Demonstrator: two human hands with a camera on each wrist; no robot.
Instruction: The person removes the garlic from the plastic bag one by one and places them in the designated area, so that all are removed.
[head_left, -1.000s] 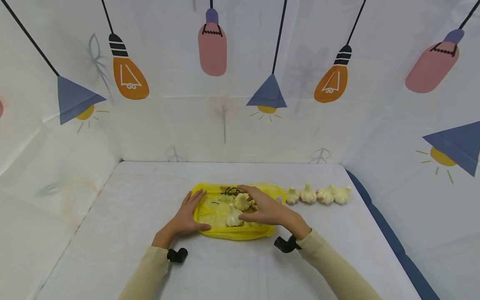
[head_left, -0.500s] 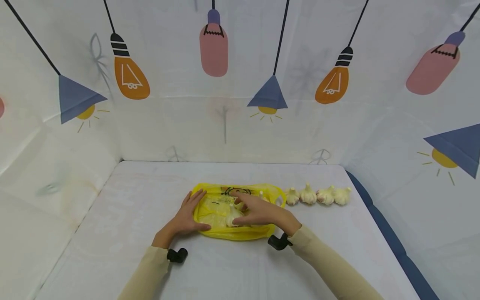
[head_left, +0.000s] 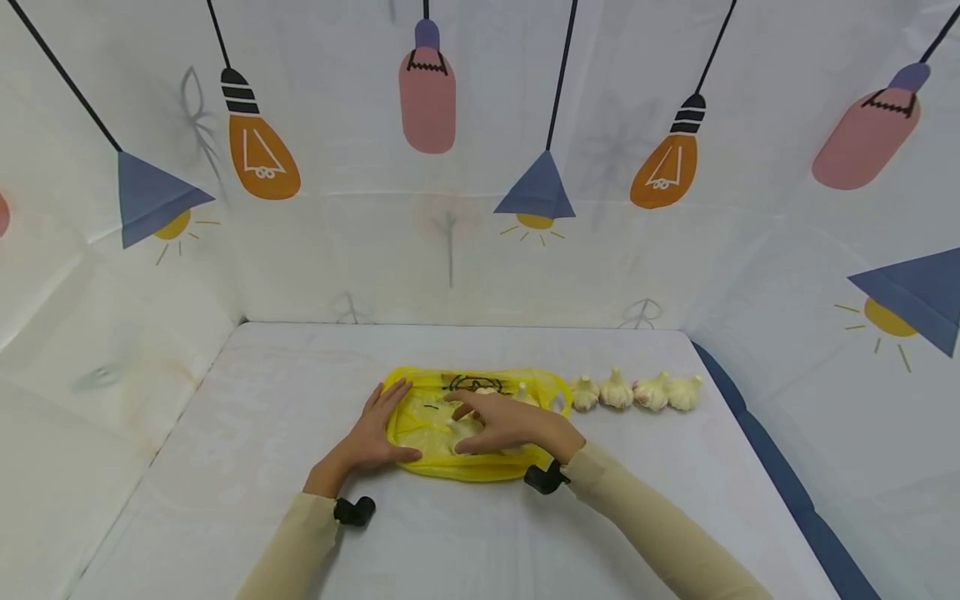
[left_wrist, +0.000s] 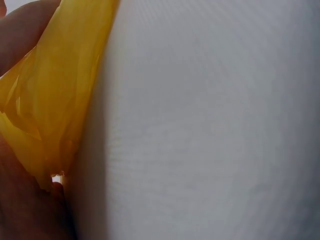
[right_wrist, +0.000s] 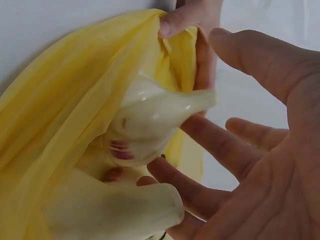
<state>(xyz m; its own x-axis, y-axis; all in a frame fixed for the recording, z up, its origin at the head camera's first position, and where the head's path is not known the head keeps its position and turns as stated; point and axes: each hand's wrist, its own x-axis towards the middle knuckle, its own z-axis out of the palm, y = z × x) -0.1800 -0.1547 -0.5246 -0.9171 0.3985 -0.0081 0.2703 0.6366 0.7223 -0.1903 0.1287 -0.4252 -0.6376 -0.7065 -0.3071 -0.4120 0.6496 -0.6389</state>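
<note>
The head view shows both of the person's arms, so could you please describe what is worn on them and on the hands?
The left sleeve and right sleeve are long, plain and beige. Beside each cuff sits a small, black, bent device, one left, one right. The left hand and right hand wear no gloves.

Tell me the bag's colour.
The bag is yellow with dark markings, showing best in the head view.

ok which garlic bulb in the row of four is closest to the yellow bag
The row's leftmost bulb: it sits beside the right end of the yellow bag, while the other three bulbs stand farther right.
</note>
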